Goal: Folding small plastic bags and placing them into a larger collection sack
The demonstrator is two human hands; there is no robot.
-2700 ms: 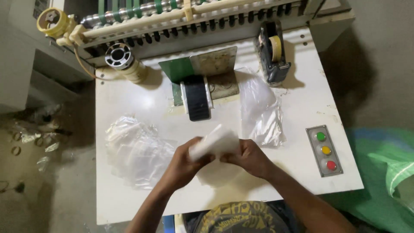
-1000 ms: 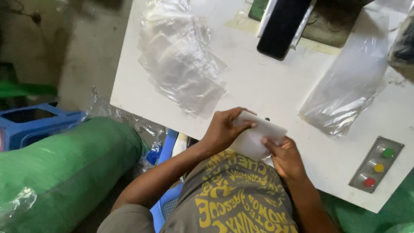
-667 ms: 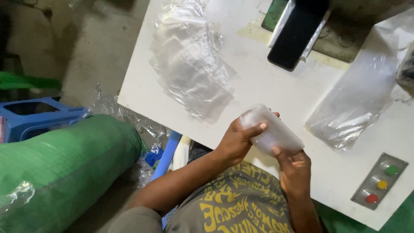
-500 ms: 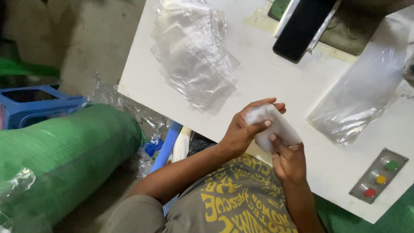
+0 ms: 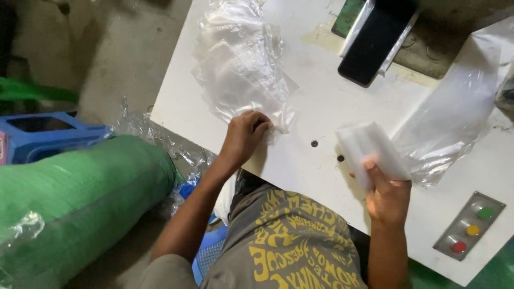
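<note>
Clear plastic bags [image 5: 241, 64] are heaped in a loose, crinkled pile on the left part of the white worktable [image 5: 316, 112], and the pile's lower edge is being pinched by the left hand [image 5: 243, 136]. That hand is seen knuckles-up, its fingers curled down onto the film near the table's front edge, with the forearm stretched forward from the lower left and the elbow bent beside the green sack [image 5: 75, 208]. A small whitish packet wrapped in clear film [image 5: 372, 150] is gripped by the right hand [image 5: 386, 195], which is raised just above the tabletop; the thumb is laid across the packet's near face and the remaining fingers are closed behind it, so that the packet stands tilted up and away from the wrist. The right forearm is held almost vertical in the frame, coming up from the lower edge. The two hands are kept well apart.

A second sheet of clear film [image 5: 455, 118] is spread on the table just beyond the packet. A dark smartphone [image 5: 377, 40] is propped at the table's far side. A grey panel with green, yellow and red buttons [image 5: 470, 227] is set into the table's right front corner. A blue crate [image 5: 43, 131] is seen on the floor to the left, behind the sack.
</note>
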